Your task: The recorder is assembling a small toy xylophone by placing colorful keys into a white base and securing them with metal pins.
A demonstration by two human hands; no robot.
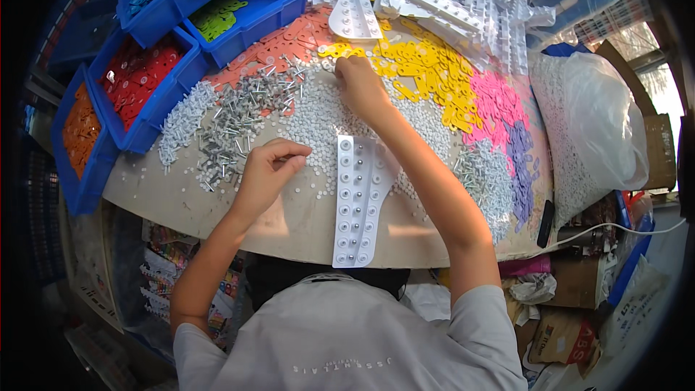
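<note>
A long white plastic board [355, 203] lies at the table's front edge, before my body. Round sockets run along both its sides, and metal studs stand in a row down its middle. Left of it, my left hand [269, 174] hovers at the edge of a spread of small white round caps [318, 119], thumb and fingers pinched together. Whatever they hold is too small to make out. My right hand [358, 87] reaches over the caps to the near edge of the yellow flat tabs [427, 58]. Its fingers are curled, their tips partly hidden.
Metal pins [242, 119], salmon tabs [289, 40], pink tabs [496, 105] and purple tabs [521, 166] lie in heaps around the table. Blue bins [156, 119] line the left. White boards [463, 11] pile up at the back; a plastic sack [590, 123] stands at right.
</note>
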